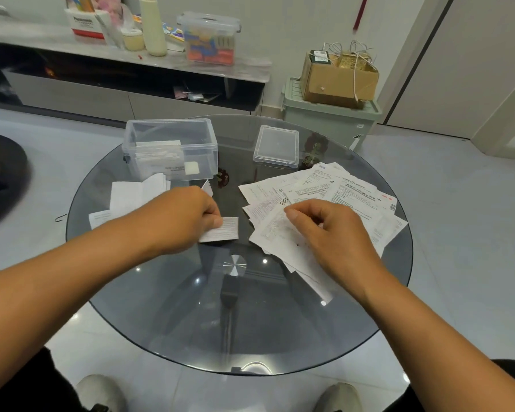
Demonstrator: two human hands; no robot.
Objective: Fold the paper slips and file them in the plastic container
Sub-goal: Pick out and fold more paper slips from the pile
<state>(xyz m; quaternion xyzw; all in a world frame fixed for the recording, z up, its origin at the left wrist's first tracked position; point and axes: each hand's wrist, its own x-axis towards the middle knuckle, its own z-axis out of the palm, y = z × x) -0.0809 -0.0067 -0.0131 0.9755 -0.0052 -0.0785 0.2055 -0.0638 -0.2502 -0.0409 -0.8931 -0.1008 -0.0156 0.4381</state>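
White folded slip (220, 229) in left hand (188, 217) fingertips, above glass table (250, 322).

1. The floor (446, 227) is laid with pale, glossy tiles that mirror small ceiling lights.
2. A round desk (191, 316) of smoked grey glass stands in the middle, with a dark pedestal visible through its top.
3. Along the far wall (295, 31), which is plain white, runs a low cabinet (72, 96) with grey drawer fronts, a dark open shelf and a pale marble-like top.
4. Bottles, cartons and a lidded clear storage box (210, 37) crowd that top.
5. To the right, a pale green bin (327, 126) carries a brown cardboard box (339, 75).
6. A white door (464, 60) with a dark edge fills the right corner.
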